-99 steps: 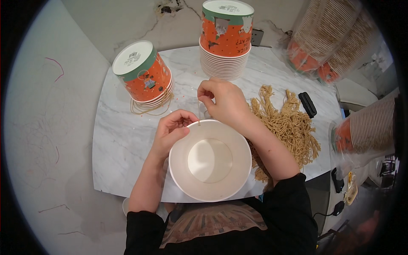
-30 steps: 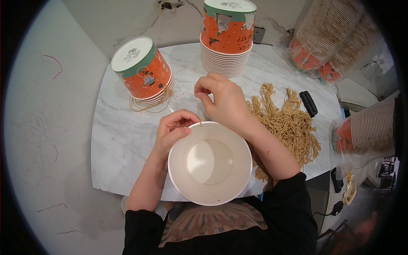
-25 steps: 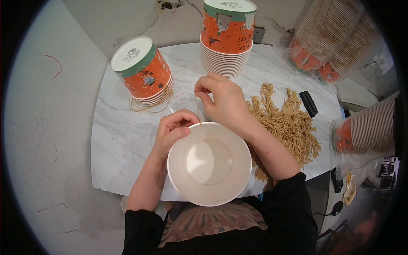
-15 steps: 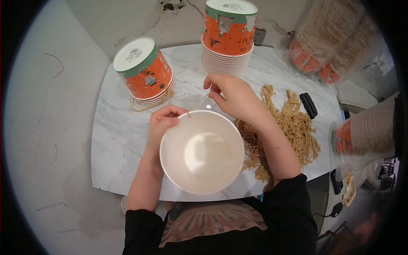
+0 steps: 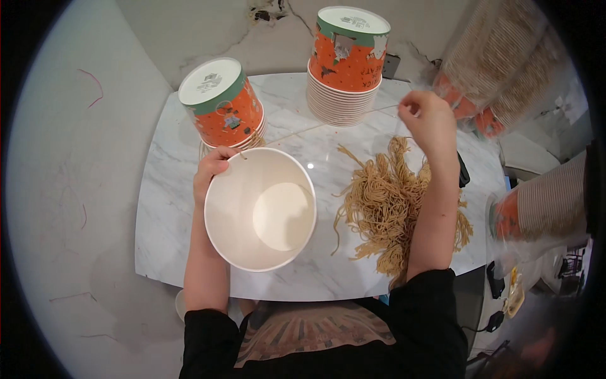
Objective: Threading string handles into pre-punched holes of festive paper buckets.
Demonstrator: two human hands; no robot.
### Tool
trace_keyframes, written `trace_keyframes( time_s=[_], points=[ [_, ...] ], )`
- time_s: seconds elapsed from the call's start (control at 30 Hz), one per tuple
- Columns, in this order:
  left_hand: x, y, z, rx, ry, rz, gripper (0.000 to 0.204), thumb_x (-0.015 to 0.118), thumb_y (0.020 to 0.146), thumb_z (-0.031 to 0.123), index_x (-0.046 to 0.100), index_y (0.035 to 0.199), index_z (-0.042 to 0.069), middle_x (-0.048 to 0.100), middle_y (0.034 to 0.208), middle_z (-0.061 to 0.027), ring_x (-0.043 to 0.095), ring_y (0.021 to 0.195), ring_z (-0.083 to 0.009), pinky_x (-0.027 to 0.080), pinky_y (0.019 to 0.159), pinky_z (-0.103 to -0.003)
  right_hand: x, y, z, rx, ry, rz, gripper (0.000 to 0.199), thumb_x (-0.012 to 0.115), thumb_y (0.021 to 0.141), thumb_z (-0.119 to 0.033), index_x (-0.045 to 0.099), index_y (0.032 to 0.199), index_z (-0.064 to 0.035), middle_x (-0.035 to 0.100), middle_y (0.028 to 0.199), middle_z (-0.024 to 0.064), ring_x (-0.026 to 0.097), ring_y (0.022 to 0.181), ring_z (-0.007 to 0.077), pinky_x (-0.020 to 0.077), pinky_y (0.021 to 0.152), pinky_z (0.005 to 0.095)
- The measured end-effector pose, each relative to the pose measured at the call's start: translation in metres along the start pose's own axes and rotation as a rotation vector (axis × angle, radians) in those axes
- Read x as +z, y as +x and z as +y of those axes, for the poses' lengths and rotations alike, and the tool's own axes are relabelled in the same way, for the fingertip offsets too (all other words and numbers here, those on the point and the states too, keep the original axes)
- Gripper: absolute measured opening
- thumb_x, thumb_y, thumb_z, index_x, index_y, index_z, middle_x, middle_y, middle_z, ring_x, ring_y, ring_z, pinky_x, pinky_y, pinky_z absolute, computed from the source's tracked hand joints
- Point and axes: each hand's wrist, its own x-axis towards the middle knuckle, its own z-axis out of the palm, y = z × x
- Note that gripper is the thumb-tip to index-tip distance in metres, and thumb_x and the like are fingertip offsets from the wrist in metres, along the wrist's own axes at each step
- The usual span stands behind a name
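Head view: the person's left hand (image 5: pixel 213 169) grips the far-left rim of a white paper bucket (image 5: pixel 260 208), fingers curled over the edge, holding it tilted so its bare inside faces the camera. The bucket hangs over the near-left part of the white marble table (image 5: pixel 165 208), its lower rim close to the table's near edge.

The right hand (image 5: pixel 428 120) is raised over the far-right part of the table, fingers drawn together in a loose pinch; a thin cord (image 5: pixel 328 126) seems to run leftward from it across the marble, though whether the fingertips truly pinch it cannot be told. Below that forearm lies a loose heap of tan string loops (image 5: pixel 394 205), spreading toward the right and near edges.

Just behind the bucket stands a stack of upturned orange-and-green buckets (image 5: pixel 221 104), near the table's left corner — a second, taller stack (image 5: pixel 347 66) sits at the far edge, centre. Open marble shows between the two stacks and between bucket and heap. Bagged sleeves of cups (image 5: pixel 499 69) crowd the right side, off the table.
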Motion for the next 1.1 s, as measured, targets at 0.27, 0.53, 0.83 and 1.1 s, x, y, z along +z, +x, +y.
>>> trace_keyframes(
  time_s=[0.27, 0.53, 0.83, 1.1],
  points=[
    [-0.002, 0.005, -0.004, 0.036, 0.009, -0.285, 0.032, 0.06, 0.078, 0.02, 0.065, 0.093, -0.007, 0.068, 0.096, -0.016, 0.066, 0.084, -0.0227, 0.054, 0.076, -0.034, -0.014, 0.01, 0.011, 0.19, 1.209, 0.192, 0.015, 0.061, 0.096, -0.013, 0.062, 0.103, 0.0005, 0.074, 0.089, 0.0141, 0.072, 0.078, 0.0222, 0.0559, 0.075, 0.0288],
    [0.011, 0.001, -0.003, 0.038, 0.123, 0.036, 0.026, 0.06, 0.078, 0.01, 0.067, 0.096, -0.006, 0.071, 0.088, -0.0117, 0.067, 0.075, -0.0166, 0.055, 0.068, -0.028, -0.033, 0.008, -0.005, 0.215, 2.114, 0.303, 0.034, 0.054, 0.099, -0.008, 0.05, 0.126, 0.0111, 0.062, 0.125, 0.0218, 0.058, 0.126, 0.0307, 0.0502, 0.111, 0.037],
    [0.028, -0.002, 0.004, 0.055, 0.233, 0.223, 0.018, 0.061, 0.089, 0.008, 0.069, 0.102, -0.002, 0.071, 0.089, -0.0062, 0.066, 0.077, -0.0122, 0.053, 0.07, -0.024, -0.031, -0.043, -0.072, -0.258, 1.152, -0.83, 0.013, 0.06, 0.097, -0.003, 0.067, 0.106, 0.0028, 0.066, 0.086, 0.0014, 0.06, 0.079, 0.0065, 0.0467, 0.07, 0.0216],
    [0.087, -0.037, 0.052, 0.569, 1.102, 0.065, 0.039, 0.078, 0.083, 0.014, 0.069, 0.12, 0.006, 0.072, 0.111, -0.0037, 0.064, 0.09, -0.0129, 0.047, 0.073, -0.026, -0.037, -0.059, -0.091, -0.315, 1.153, -0.784, 0.018, 0.06, 0.098, -0.002, 0.06, 0.116, 0.0022, 0.067, 0.092, 0.0037, 0.066, 0.087, 0.0087, 0.0501, 0.08, 0.0235]
  ],
)
